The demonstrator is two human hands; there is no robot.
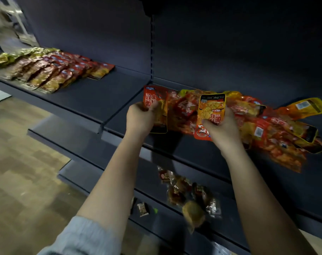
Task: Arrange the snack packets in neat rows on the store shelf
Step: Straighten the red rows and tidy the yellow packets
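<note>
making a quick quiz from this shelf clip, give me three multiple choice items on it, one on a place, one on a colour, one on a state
1. Where do the neat rows of packets lie?
A. far left on the shelf
B. on the floor
C. in a basket

2. What colour frames the packet in the right hand?
A. blue
B. yellow
C. white

3. How is the left hand?
A. flat and free
B. hanging idle
C. gripping a red packet

Answers:
1 A: the rows sit at the shelf's left end.
2 B: its border is yellow.
3 C: its fingers curl round the packet's edge.
</note>
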